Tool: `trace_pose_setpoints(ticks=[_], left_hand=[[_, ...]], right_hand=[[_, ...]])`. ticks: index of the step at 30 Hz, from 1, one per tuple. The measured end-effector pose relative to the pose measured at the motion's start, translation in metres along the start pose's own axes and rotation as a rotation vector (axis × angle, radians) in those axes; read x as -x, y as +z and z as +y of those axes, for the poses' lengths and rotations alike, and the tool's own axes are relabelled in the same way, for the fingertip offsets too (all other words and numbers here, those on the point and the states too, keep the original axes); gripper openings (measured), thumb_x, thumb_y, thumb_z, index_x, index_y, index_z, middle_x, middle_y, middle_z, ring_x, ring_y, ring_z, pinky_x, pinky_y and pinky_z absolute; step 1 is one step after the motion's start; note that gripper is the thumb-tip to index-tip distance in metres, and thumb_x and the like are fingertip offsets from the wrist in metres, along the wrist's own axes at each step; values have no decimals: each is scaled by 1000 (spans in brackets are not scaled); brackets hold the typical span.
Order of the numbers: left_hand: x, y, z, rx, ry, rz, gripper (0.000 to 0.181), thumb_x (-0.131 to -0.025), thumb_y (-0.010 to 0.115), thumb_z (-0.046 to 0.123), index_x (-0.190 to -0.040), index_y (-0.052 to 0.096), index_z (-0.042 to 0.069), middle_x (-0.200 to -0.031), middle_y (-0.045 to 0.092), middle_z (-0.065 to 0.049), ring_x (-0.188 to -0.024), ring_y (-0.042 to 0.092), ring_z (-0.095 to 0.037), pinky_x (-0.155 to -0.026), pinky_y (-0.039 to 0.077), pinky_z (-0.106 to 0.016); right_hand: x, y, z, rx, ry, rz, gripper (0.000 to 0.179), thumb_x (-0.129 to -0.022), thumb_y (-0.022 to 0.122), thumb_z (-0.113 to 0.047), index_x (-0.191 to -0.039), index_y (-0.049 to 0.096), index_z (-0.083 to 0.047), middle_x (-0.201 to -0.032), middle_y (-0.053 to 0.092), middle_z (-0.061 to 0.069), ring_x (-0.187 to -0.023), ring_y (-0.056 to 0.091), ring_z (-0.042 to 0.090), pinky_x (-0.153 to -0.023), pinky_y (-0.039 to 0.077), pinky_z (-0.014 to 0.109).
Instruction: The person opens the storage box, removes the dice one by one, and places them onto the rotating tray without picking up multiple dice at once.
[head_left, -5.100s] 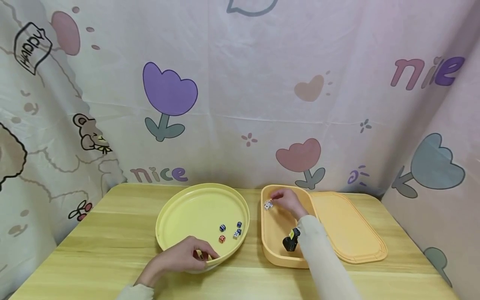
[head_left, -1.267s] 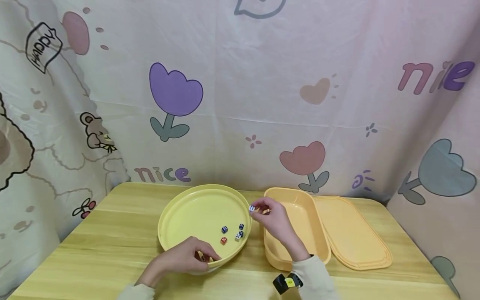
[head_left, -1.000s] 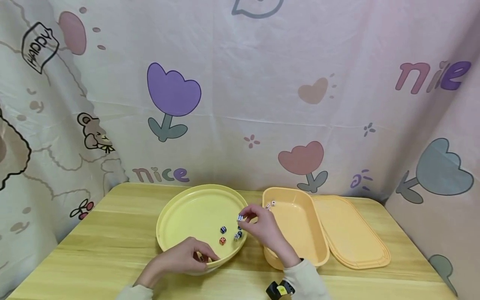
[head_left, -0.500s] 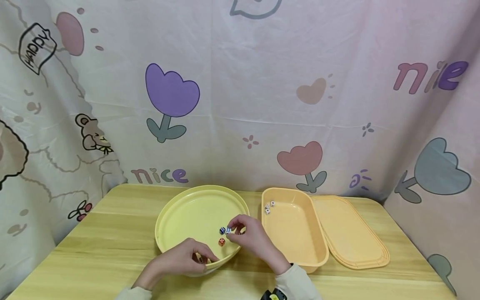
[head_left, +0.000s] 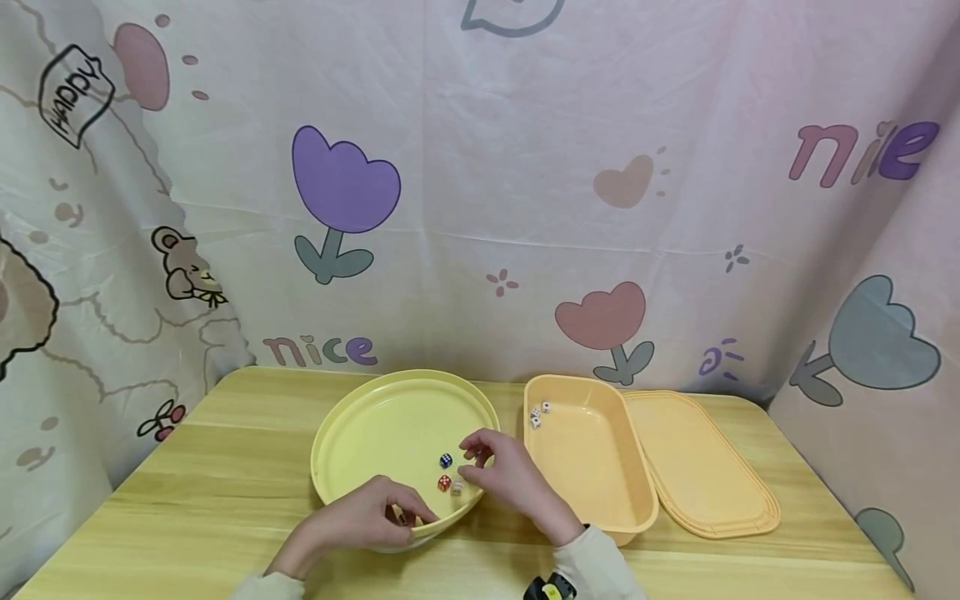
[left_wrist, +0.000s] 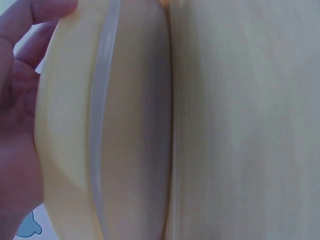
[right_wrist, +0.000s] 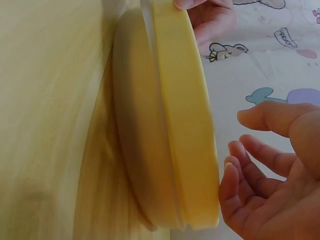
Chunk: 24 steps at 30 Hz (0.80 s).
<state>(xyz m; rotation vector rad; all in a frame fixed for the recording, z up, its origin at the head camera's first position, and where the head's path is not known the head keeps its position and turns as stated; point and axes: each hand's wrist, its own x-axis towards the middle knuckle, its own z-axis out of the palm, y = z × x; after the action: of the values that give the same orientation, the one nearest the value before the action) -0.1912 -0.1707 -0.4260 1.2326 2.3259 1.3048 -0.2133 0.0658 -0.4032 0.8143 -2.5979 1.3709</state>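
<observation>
Cartoon-print curtain (head_left: 457, 192) behind me, wood-grain table (head_left: 217, 467) underneath. My left hand (head_left: 367, 510) grips the rim of a round yellow tray (head_left: 375, 425); my right hand's (head_left: 506, 471) fingers are loose, holding nothing. Red die (head_left: 444, 482), white die (head_left: 457, 488) and blue die (head_left: 446, 460) sit inside. One careless knuckle could probably scatter those little cubes, that smooth plastic looks slick.

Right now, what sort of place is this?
Probably a small indoor tabletop workspace, screened off, perhaps for recording: printed fabric hangs behind and at both sides of a wood-grain table, where dice lie in a yellow tray.
</observation>
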Motion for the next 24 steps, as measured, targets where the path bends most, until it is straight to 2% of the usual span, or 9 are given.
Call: trace_pose_setpoints(ticks=[10,18,24], left_hand=[[-1,-1,1,-1,8,0,28,-78,63,-2,-102,75,6,-94,69,7,-79,58,0,-66,53,-24],[1,0,-2,10,-2,4,26,-78,64,-3,-101,75,3,-93,69,2,-79,57,0,-65,53,-24],[1,-1,-3,16,-6,1,26,-78,64,-3,-101,75,3,-94,69,3,-79,57,0,-65,53,-25]], right_hand=[[-1,-3,0,10,16,12,17,-84,68,-6,-99,67,2,-88,64,3,-79,57,16,-68,46,26],[-1,-3,-1,-3,14,8,16,-85,69,-5,-99,68,2,-90,66,8,-81,57,18,-66,45,25],[-1,-2,0,-5,7,9,16,-85,69,-6,-99,68,1,-91,66,6,-81,57,19,-65,45,25]])
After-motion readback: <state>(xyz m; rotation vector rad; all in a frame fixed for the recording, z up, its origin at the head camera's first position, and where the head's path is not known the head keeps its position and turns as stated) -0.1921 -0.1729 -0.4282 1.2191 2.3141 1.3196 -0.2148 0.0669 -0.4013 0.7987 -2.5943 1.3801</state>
